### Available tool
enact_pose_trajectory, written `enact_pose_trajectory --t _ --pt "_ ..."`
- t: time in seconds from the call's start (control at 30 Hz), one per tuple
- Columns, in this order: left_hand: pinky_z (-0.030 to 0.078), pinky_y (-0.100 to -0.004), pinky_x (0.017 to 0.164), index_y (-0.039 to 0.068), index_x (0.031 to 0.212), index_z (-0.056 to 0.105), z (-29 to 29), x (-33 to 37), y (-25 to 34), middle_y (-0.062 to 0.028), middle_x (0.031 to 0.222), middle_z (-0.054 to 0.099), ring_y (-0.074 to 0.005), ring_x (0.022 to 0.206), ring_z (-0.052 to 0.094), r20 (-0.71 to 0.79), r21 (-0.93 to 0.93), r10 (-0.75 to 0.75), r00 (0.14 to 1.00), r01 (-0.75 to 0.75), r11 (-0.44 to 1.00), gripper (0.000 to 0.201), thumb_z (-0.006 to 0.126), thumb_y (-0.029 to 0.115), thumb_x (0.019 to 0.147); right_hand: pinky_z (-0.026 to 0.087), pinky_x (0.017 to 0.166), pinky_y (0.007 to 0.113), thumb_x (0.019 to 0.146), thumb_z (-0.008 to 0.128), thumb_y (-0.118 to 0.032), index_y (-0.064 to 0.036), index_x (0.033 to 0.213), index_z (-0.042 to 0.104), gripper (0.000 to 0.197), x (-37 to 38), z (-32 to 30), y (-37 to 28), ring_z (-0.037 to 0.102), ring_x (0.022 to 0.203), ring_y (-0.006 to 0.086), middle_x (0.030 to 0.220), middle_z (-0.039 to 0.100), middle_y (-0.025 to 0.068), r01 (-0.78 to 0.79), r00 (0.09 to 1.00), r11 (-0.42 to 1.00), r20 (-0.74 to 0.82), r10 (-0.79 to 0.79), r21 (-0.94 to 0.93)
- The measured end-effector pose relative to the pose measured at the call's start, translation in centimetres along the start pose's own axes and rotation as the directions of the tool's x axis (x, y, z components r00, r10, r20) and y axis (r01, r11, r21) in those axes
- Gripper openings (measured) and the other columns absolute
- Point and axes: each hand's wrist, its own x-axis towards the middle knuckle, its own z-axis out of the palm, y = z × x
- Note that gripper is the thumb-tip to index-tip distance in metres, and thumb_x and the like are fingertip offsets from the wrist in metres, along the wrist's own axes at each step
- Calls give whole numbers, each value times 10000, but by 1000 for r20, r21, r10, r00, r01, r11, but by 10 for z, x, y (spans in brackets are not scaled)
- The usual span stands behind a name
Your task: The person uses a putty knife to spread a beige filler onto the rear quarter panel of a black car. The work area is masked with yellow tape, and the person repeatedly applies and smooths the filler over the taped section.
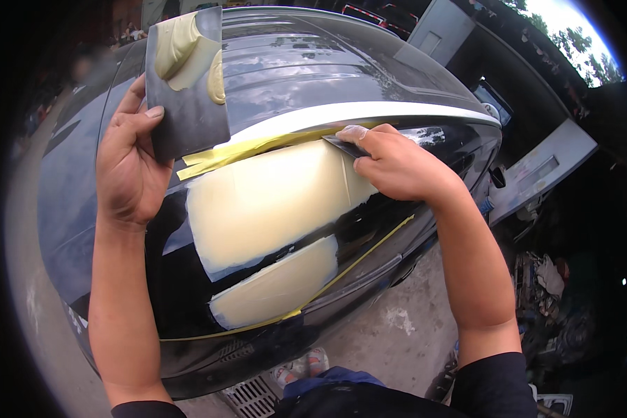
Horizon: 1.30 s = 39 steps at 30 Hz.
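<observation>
Here, the left hand grips a dark board at the left, thumb on its face and fingers behind; yellow putty sits on its far end. The right hand has its fingers pinched closed on a black spreader at the cream patch's far edge, right of its middle, near the tape. A smaller patch lies nearer on the car.

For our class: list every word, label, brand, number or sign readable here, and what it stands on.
None can be read.
Board in the left hand: no lettering shows.
Scraper in the right hand: partly covered, no lettering shows.
Yellow tape: no lettering shows.
Clutter at right: too dark to tell.
</observation>
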Motion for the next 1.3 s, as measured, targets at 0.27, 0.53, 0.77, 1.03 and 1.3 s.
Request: enact_pose_trajectory --t 0.27,0.53,0.77,1.03,1.3 --pt "483 -350 1037 -23 1421 396 -6 2 0 -150 1293 601 -203 1165 615 108 -61 30 994 -23 998 468 409 16 954 423 1011 477 855 482 -84 -9 1321 523 475 -32 16 -19 515 1185 401 1201 605 236 155 987 988 -52 -154 17" --pt "462 -350 1059 -28 1427 389 -2 0 0 -148 1324 579 -202 1196 592 -10 -1 37 999 -37 999 474 406 20 956 407 874 486 848 531 -54 19 1342 507 500 -95 53 -44 488 1213 366 1359 557 171 212 959 977 -184 -215 -36" --pt "451 -352 1067 -25 1430 393 2 -1 -3 -142 1333 573 -206 1207 582 18 3 27 999 -27 1000 475 398 15 956 378 908 465 815 569 -41 -5 1326 539 513 -128 74 -41 474 1218 330 1373 542 150 206 951 976 -223 -215 -67" --pt "465 -379 1069 -29 1419 402 10 -3 3 -151 1338 565 -220 1227 572 58 16 47 997 -48 999 484 395 -12 935 371 1033 427 801 580 10 5 1338 526 540 -166 36 -12 492 1240 350 1364 557 167 213 872 948 -485 -75 236" --pt "502 -372 1032 -16 1428 373 32 23 3 -140 1310 579 -199 1156 622 94 113 13 995 -24 993 501 405 -23 929 405 1054 392 897 616 -49 -3 1326 547 437 -193 32 37 516 1233 341 1326 588 174 216 779 912 -625 55 349"
